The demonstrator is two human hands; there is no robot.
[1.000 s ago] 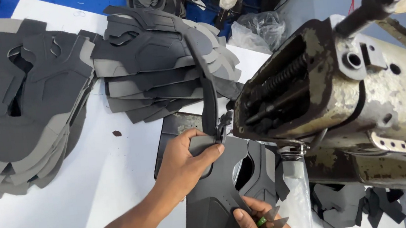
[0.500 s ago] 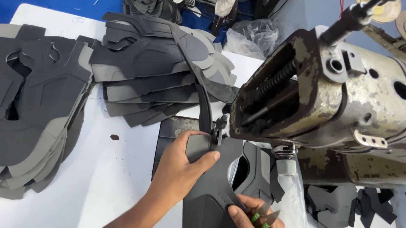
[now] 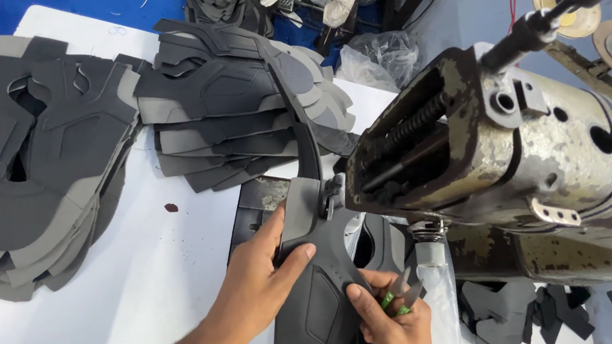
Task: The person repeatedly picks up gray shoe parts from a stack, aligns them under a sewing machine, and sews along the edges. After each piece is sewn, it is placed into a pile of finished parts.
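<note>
The dark grey shoe-upper piece (image 3: 317, 283) lies under the sewing machine (image 3: 500, 168), its long axis running from the person toward the piles. The left hand (image 3: 257, 289) presses it flat, fingers spread; the right hand (image 3: 392, 324) pinches its edge while gripping green snips (image 3: 397, 301).

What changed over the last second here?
The left hand slid slightly lower on the dark grey shoe-upper piece under the worn metal sewing machine. The right hand keeps its grip on the green-handled snips. The grey cut-piece stacks are unmoved.
</note>
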